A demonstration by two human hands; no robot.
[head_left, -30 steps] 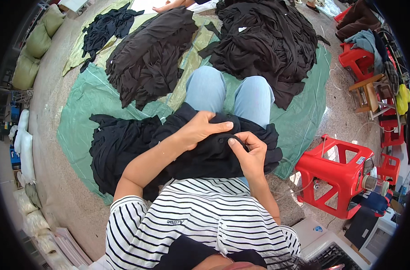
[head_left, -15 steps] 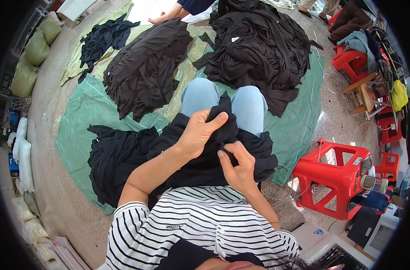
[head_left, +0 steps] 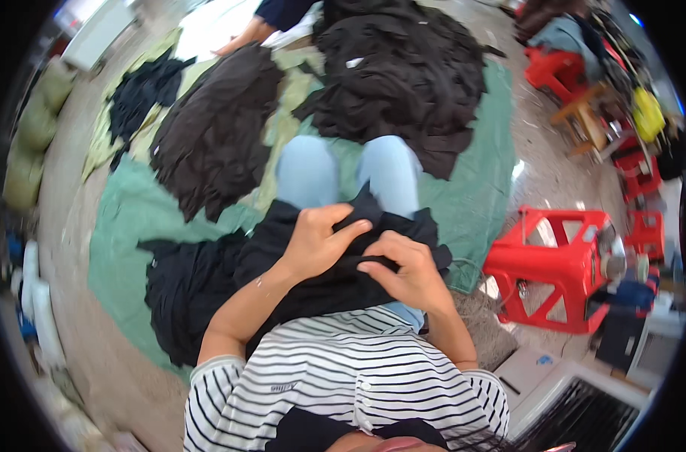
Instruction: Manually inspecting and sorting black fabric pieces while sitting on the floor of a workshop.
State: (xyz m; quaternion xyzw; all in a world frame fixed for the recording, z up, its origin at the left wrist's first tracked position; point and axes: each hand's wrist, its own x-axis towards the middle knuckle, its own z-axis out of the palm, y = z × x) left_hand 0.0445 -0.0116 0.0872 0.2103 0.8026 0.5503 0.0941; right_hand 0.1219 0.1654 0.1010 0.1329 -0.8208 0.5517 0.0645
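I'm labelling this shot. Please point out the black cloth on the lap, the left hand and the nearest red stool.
Black cloth [head_left: 331,292]: head view, on its near folds.
Left hand [head_left: 316,242]: head view, back of the hand.
Nearest red stool [head_left: 554,266]: head view, bar between two openings.

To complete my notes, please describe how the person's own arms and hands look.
Short white sleeves with dark stripes leave both forearms bare. The left hand and right hand are ungloved; a thin bracelet sits near the left wrist.
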